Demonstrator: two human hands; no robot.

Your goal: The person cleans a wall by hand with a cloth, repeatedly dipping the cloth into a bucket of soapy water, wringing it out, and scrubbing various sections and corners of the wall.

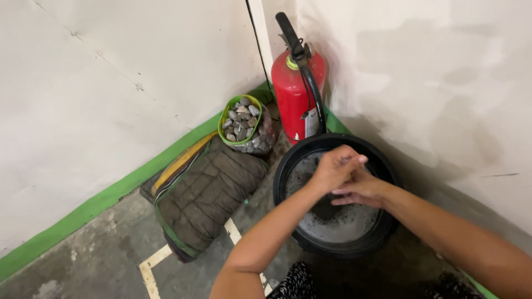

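fingers [354, 160]: both hands clasped together; grip unclear | over round black basin [288, 166]; gritty grey inside

My left hand [334, 168] covers most of my right hand [360, 191]; whatever my fingers pinch stays hidden. Round black basin [288, 166] partly blocked by my forearms.

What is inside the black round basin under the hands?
The black basin holds greyish water with dark specks. The left hand and right hand cover its middle, so anything there is hidden.

Both forearms reach forward, the left hand [334, 168] clasped over the right hand [359, 190] (fingers overlapping, palms together).
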